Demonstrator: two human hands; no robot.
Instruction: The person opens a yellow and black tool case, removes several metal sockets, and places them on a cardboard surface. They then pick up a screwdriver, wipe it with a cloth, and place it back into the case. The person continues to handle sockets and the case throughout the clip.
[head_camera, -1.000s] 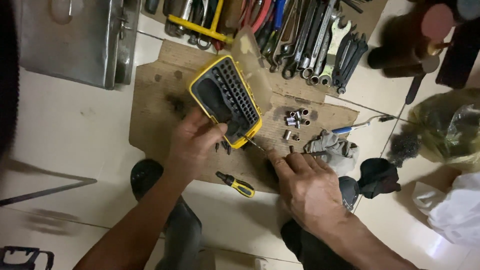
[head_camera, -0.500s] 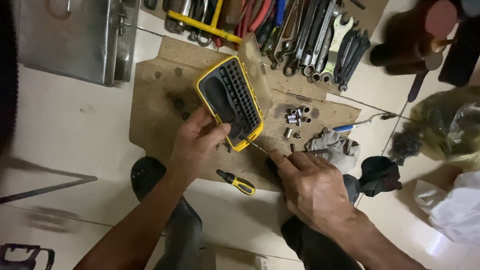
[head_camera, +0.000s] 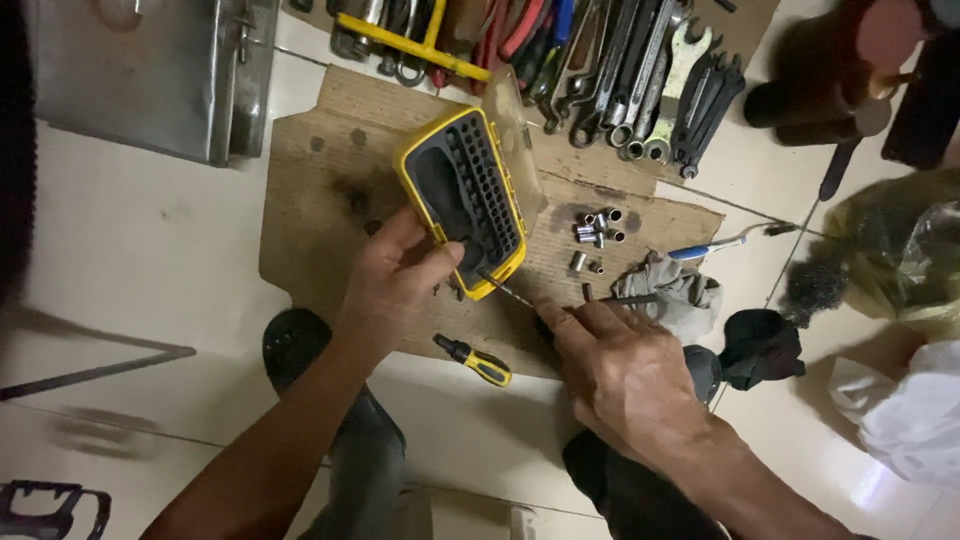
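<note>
A yellow and black bit case (head_camera: 465, 198) lies open on a sheet of cardboard (head_camera: 330, 175), its clear lid (head_camera: 517, 130) raised at the far side. My left hand (head_camera: 393, 278) grips the case's near left corner. My right hand (head_camera: 615, 365) pinches a thin metal bit (head_camera: 507, 291) whose tip reaches the case's near corner. A few loose bits (head_camera: 447, 291) lie beside my left thumb. Several small silver sockets (head_camera: 594, 236) are scattered to the right of the case. A small yellow and black screwdriver (head_camera: 473, 361) lies at the cardboard's near edge.
A row of wrenches (head_camera: 640, 85) and pliers lies along the far edge. A grey metal box (head_camera: 150, 70) stands far left. A grey rag (head_camera: 672, 290), a toothbrush (head_camera: 715, 243), a dark cloth (head_camera: 760, 347) and a plastic bag (head_camera: 895, 250) lie to the right. A dark shoe (head_camera: 295, 345) rests below.
My right hand has edged left and toward the case with the bit. The view has shifted slightly; my left hand keeps its grip on the case.
</note>
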